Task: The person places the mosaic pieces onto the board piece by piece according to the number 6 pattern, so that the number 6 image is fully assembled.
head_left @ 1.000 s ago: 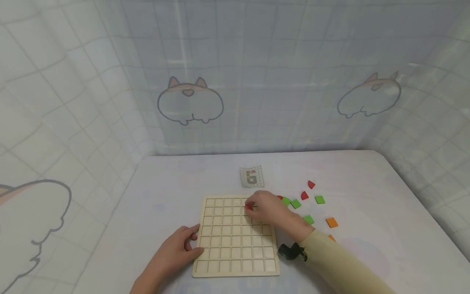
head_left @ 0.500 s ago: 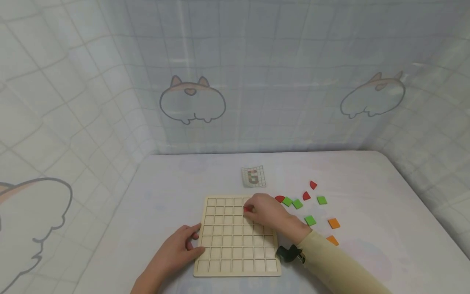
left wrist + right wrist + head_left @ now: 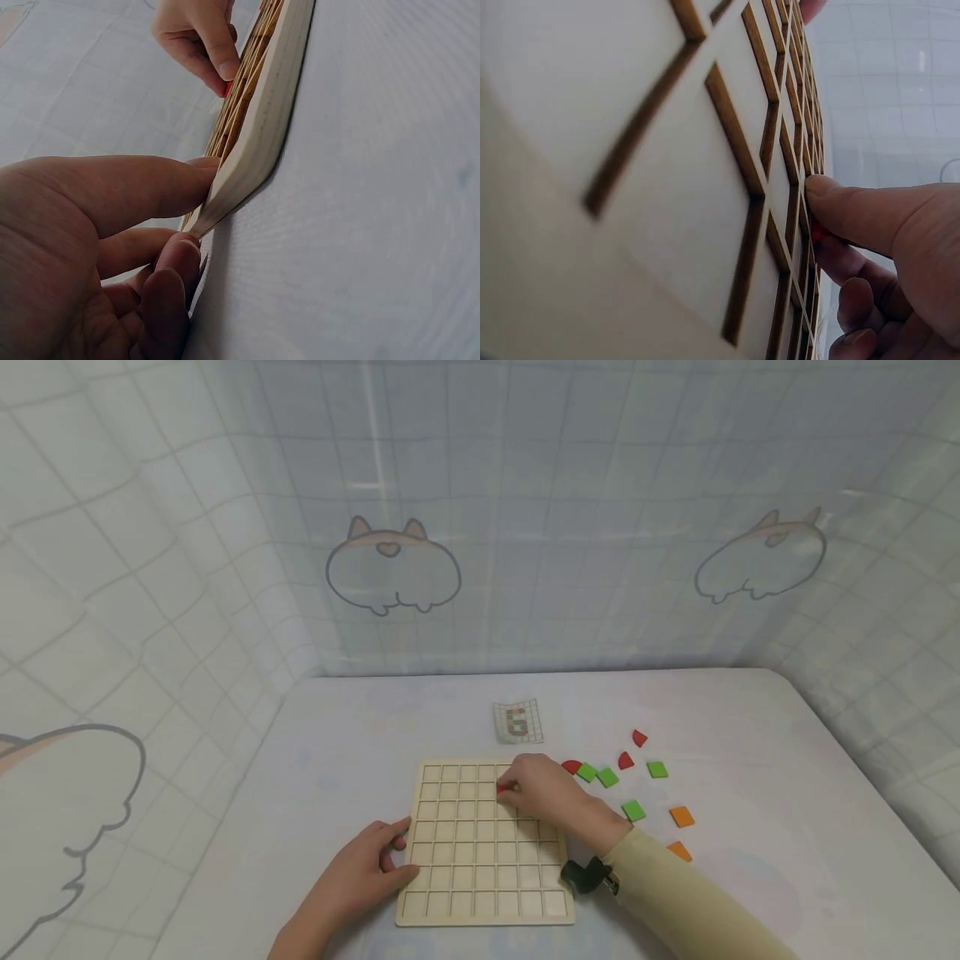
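Observation:
A pale wooden grid board lies flat on the table. My left hand holds its left edge; in the left wrist view, the thumb rests on the rim and the curled fingers lie against the side. Over the upper right part of the board, my right hand pinches a small red piece between thumb and fingers. Only a sliver of that red piece shows in the right wrist view, down at the grid's surface, so its full shape is hidden. The right hand covers several cells.
A small card with a coloured grid pattern lies behind the board. To the right are scattered red quarter-round pieces, green squares and orange squares. Patterned curtains stand around the table.
The right hand has moved slightly left and settled at the board's upper right with the red piece, less of which shows now. The left hand stays at the edge.

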Demonstrator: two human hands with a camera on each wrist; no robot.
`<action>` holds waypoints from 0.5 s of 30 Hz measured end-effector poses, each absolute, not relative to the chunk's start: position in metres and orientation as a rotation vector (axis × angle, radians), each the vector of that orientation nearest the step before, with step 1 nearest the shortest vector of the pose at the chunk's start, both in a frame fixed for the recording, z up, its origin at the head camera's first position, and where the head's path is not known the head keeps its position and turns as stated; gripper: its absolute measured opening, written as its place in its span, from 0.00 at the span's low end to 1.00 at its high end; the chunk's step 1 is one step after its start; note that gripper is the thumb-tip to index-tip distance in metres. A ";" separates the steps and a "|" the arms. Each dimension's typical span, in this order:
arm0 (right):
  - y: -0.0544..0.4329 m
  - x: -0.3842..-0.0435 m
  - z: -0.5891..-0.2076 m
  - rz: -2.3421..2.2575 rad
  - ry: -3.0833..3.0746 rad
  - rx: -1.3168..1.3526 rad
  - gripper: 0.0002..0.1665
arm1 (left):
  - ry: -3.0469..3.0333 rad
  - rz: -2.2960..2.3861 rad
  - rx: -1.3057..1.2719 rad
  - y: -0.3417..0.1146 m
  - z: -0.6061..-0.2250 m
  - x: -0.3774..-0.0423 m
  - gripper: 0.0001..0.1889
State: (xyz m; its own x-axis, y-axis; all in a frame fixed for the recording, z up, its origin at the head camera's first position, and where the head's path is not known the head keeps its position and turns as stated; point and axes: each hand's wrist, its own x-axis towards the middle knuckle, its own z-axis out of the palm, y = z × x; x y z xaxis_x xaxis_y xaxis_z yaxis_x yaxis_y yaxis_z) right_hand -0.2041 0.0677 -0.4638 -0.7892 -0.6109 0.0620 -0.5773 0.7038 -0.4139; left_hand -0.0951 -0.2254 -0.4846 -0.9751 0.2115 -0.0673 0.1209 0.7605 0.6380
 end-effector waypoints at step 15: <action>0.068 -0.199 -0.458 -0.692 2.798 -0.931 0.04 | 2.790 1.013 0.245 -0.225 -0.482 -0.096 0.38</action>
State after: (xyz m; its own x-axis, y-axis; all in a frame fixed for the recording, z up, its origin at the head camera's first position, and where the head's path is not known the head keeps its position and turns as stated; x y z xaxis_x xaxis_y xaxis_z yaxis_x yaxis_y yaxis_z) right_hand -0.1987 0.0684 -0.4577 -0.8053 -0.5918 0.0364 -0.5405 0.7074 -0.4555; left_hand -0.0961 -0.2246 -0.4818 -0.9732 0.2083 -0.0971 0.0974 0.7566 0.6466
